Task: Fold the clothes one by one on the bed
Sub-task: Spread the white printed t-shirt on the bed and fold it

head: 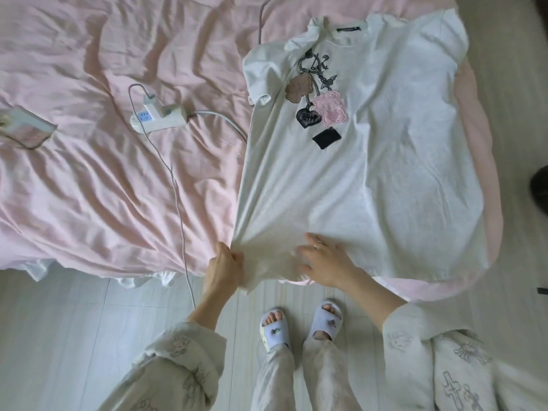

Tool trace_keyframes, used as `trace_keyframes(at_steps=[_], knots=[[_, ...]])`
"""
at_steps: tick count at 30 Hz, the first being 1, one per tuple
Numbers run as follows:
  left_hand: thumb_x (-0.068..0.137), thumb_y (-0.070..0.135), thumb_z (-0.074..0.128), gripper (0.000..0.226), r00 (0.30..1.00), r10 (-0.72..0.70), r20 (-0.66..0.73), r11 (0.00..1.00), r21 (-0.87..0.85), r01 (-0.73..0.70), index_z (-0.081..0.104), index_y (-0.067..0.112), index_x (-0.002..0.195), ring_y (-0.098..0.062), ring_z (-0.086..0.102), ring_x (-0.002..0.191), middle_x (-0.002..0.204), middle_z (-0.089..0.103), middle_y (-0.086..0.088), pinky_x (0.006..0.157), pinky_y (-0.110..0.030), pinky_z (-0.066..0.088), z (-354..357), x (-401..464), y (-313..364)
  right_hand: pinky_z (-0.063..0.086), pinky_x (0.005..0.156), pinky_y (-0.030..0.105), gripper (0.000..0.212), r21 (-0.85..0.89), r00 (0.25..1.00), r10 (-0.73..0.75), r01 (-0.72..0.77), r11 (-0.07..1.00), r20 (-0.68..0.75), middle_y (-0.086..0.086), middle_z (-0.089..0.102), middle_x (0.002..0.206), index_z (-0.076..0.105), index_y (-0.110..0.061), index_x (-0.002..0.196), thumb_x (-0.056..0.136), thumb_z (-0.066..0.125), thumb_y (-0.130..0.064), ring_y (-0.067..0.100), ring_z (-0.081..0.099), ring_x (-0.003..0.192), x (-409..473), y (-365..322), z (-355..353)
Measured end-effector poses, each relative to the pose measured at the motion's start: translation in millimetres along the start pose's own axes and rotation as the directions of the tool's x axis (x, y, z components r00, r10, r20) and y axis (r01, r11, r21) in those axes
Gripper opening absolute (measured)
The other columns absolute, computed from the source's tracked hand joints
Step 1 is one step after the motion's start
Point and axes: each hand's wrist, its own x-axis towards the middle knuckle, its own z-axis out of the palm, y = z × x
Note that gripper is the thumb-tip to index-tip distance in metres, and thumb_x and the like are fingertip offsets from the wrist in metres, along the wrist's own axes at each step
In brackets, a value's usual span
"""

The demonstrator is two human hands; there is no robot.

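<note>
A white T-shirt [370,161] with a print of charms and a pink bear lies face up on the pink bed [103,188], collar at the far end, hem at the near edge. My left hand [225,265] grips the hem's left corner, fingers curled round the bunched cloth. My right hand [323,262] lies flat on the hem just right of it, fingers spread, a ring on one finger. The left sleeve is crumpled near the collar.
A white power strip [160,117] with a plugged charger lies on the sheet left of the shirt; its thin cable [178,203] runs over the bed's edge to the floor. A phone-like case [26,132] sits at far left. My slippered feet [299,324] stand on the pale floor.
</note>
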Motion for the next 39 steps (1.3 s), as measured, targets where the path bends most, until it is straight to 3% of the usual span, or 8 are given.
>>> trace_keyframes(at_steps=[3,7,10,13,19,27,33,39], knots=[[0.085,0.014,0.040,0.020,0.993,-0.079,0.085,0.992,0.101,0.071,0.045,0.005,0.102,-0.034,0.066,0.078,0.093,0.066,-0.021,0.080,-0.039,0.054,-10.0,15.8,6.3,0.029,0.110,0.040,0.042,0.145,0.999,0.043,-0.043,0.989,0.006,0.008,0.025,0.154,0.045,-0.016,0.137,0.099,0.037,-0.033,0.022,0.023,0.141,-5.7,6.2,-6.6],[0.087,0.008,0.045,0.030,0.999,-0.033,0.023,0.992,0.125,0.030,0.050,0.008,0.117,-0.034,0.052,0.112,0.123,0.056,-0.016,0.084,-0.032,0.038,-17.2,21.8,26.2,0.039,0.102,0.038,0.038,0.214,0.956,0.161,-0.109,0.971,-0.244,0.007,0.053,0.133,0.053,-0.011,0.129,0.099,0.040,-0.030,0.024,0.046,0.125,-17.3,27.8,-17.5],[0.089,0.007,0.043,0.030,0.994,0.111,0.018,0.991,0.070,-0.112,0.054,0.007,0.117,-0.032,0.052,0.113,0.124,0.056,-0.014,0.086,-0.031,0.039,-7.4,14.9,57.8,0.036,0.102,0.036,0.035,0.240,0.873,0.262,-0.174,0.955,-0.412,0.007,0.049,0.138,0.055,-0.013,0.127,0.097,0.043,-0.026,0.024,0.043,0.128,-31.2,57.7,-23.0],[0.090,0.009,0.043,0.029,0.959,0.280,0.052,0.955,0.082,-0.284,0.057,0.007,0.116,-0.030,0.054,0.110,0.121,0.054,-0.014,0.089,-0.033,0.042,17.8,-2.0,96.6,0.038,0.095,0.042,0.030,0.407,0.708,0.433,-0.222,0.886,-0.558,0.013,0.051,0.134,0.058,-0.006,0.121,0.095,0.047,-0.015,0.032,0.047,0.124,-52.0,93.8,-26.6],[0.094,0.014,0.044,0.026,0.831,0.537,0.145,0.829,0.093,-0.552,0.055,0.012,0.118,-0.021,0.046,0.119,0.126,0.049,-0.007,0.091,-0.032,0.042,77.1,-48.7,165.3,0.036,0.096,0.045,0.041,0.713,0.553,0.746,-0.345,0.610,-0.370,0.018,0.042,0.138,0.043,-0.005,0.134,0.093,0.041,-0.006,0.033,0.038,0.128,-91.7,181.8,-18.1],[0.095,0.019,0.047,0.034,0.679,0.662,0.317,0.647,0.215,-0.731,0.049,0.019,0.130,-0.019,0.038,0.129,0.136,0.045,-0.001,0.102,-0.028,0.032,162.8,-98.4,235.7,0.031,0.108,0.040,0.055,0.794,0.680,0.725,-0.380,0.474,-0.107,0.014,0.030,0.151,0.020,-0.012,0.149,0.097,0.041,-0.018,0.030,0.031,0.138,-106.6,281.1,1.2],[0.095,0.026,0.047,0.039,0.622,0.707,0.337,0.519,0.350,-0.780,0.045,0.027,0.134,-0.016,0.025,0.138,0.147,0.035,0.005,0.113,-0.033,0.020,195.2,-105.7,258.5,0.044,0.093,0.036,0.034,0.814,0.732,0.664,-0.285,0.506,-0.157,0.013,0.059,0.121,0.056,-0.012,0.121,0.090,0.055,-0.026,0.028,0.054,0.111,-79.8,314.3,5.9],[0.095,0.025,0.047,0.037,0.655,0.665,0.360,0.532,0.386,-0.753,0.046,0.024,0.132,-0.019,0.031,0.134,0.143,0.036,0.001,0.110,-0.036,0.030,204.9,-112.3,274.6,0.042,0.072,0.029,0.022,0.831,0.727,0.672,-0.281,0.480,-0.142,0.011,0.063,0.099,0.058,-0.004,0.103,0.087,0.055,-0.020,0.030,0.059,0.093,-75.0,326.2,8.4]])
